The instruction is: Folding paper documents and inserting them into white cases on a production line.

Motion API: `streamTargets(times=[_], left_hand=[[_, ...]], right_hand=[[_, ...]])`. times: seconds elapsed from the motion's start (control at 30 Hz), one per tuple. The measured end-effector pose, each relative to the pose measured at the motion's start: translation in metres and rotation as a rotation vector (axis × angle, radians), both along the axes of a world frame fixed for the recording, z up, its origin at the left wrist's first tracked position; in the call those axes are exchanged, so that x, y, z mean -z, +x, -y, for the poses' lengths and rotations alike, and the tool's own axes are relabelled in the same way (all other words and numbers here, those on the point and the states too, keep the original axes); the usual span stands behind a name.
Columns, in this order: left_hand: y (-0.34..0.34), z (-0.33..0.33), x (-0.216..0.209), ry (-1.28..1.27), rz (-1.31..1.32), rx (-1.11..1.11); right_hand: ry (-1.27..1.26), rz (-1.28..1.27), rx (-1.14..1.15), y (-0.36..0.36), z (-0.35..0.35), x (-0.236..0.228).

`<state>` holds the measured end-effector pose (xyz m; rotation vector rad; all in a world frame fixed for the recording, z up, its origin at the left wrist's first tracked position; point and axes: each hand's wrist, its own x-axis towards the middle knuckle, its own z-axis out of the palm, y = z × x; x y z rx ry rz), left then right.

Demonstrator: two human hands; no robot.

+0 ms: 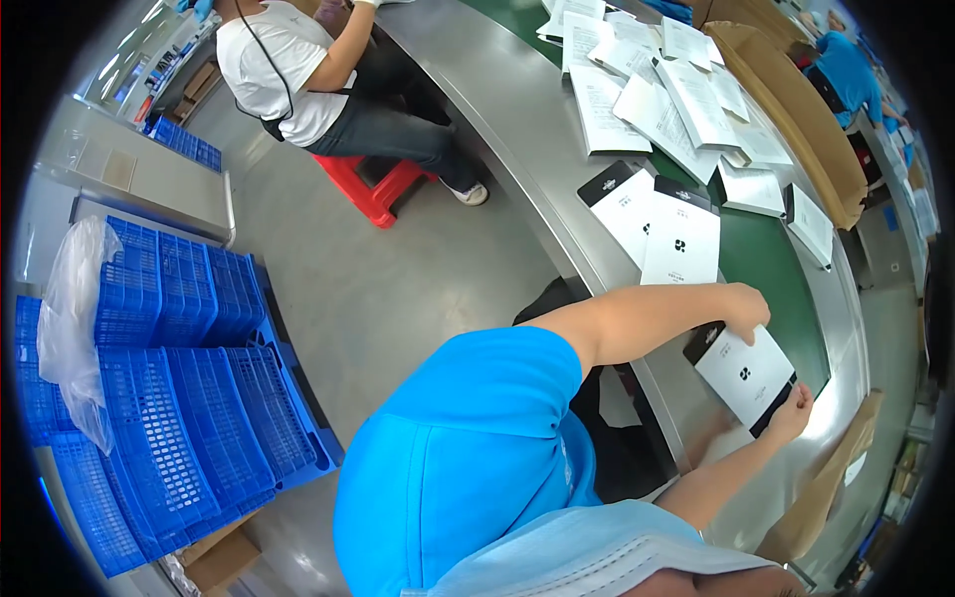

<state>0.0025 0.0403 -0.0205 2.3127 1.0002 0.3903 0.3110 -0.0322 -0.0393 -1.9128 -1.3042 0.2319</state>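
A flat white carton (744, 372) with black ends and a small black emblem is held at a tilt over the bench. My left hand (746, 310) is closed on its upper edge, beside one black end. At the opposite black end, my right hand (791, 415) pinches the corner between thumb and fingers. Just beyond my left forearm lie two similar flat white cartons, one (681, 242) partly covering the other (622, 211). The undersides of the held carton and some of my fingers are hidden.
A heap of white cartons and printed leaflets (662, 90) covers the far end of the green belt (771, 264). Brown cardboard (791, 119) stands along its right side. Blue crates (189, 428) are stacked at left. Someone in white sits on a red stool (368, 189).
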Motion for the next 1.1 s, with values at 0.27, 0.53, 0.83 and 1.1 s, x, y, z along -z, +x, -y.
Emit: streamTargets(times=[0.27, 0.53, 0.83, 1.1], left_hand=[[0.019, 0.011, -0.001, -0.318, 0.613, -0.132], [0.037, 0.029, -0.015, -0.987, 0.909, 0.185], [0.04, 0.052, -0.003, -0.91, 0.831, -0.085], [0.037, 0.008, 0.016, -0.449, 0.85, -0.41]], right_hand=[[0.03, 0.226, -0.039, -0.033, 0.002, -0.018], [0.106, -0.646, 0.05, -0.051, 0.004, -0.033], [0.119, -1.39, -0.34, -0.128, 0.01, 0.019], [0.4, -1.231, -0.164, -0.082, 0.009, -0.034]])
